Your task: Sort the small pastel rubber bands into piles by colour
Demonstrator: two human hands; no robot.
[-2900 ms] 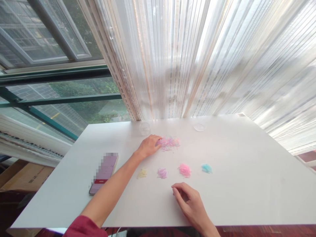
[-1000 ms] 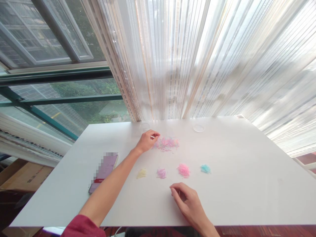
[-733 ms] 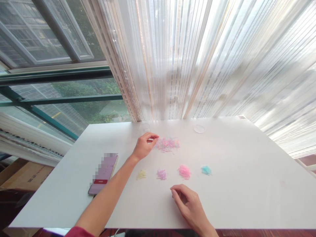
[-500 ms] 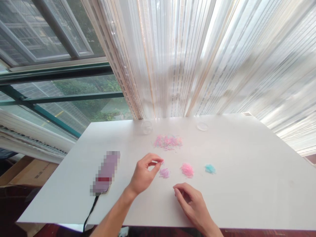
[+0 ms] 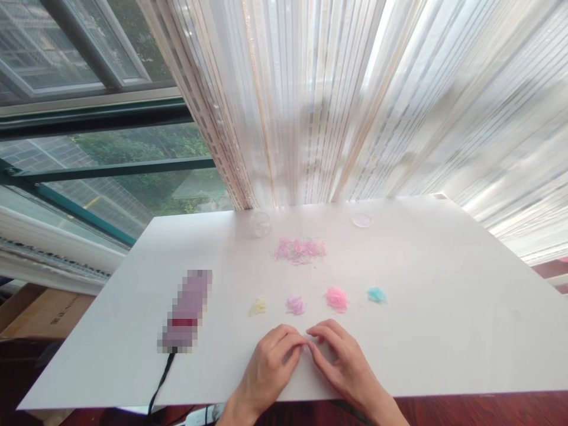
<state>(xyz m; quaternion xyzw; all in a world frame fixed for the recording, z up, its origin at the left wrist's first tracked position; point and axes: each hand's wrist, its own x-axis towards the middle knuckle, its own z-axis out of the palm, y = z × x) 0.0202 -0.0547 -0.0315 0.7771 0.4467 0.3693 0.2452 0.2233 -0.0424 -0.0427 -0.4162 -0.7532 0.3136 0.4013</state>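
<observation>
My left hand (image 5: 271, 362) and my right hand (image 5: 348, 364) meet at the fingertips near the table's front edge. Thumb and fingers are pinched together on both; whatever lies between them is too small to make out. Just beyond the hands runs a row of small piles of thin strips: a pale yellow pile (image 5: 258, 306), a purple pile (image 5: 295, 305), a pink pile (image 5: 336, 299) and a blue pile (image 5: 377, 295). Farther back lies a larger heap of mixed-colour strips (image 5: 299, 251), mostly pink.
A clear round container (image 5: 261, 225) stands at the white table's (image 5: 444, 331) back edge, with a clear round lid (image 5: 362, 220) to its right. To the left lies a blurred-out purple phone-like device (image 5: 186, 310) with a black cable (image 5: 160, 384). Striped curtains hang behind.
My left hand has moved from above the purple pile toward me, to touch my right hand's fingertips. The yellow pile it covered now shows. My right hand stays nearly in place.
</observation>
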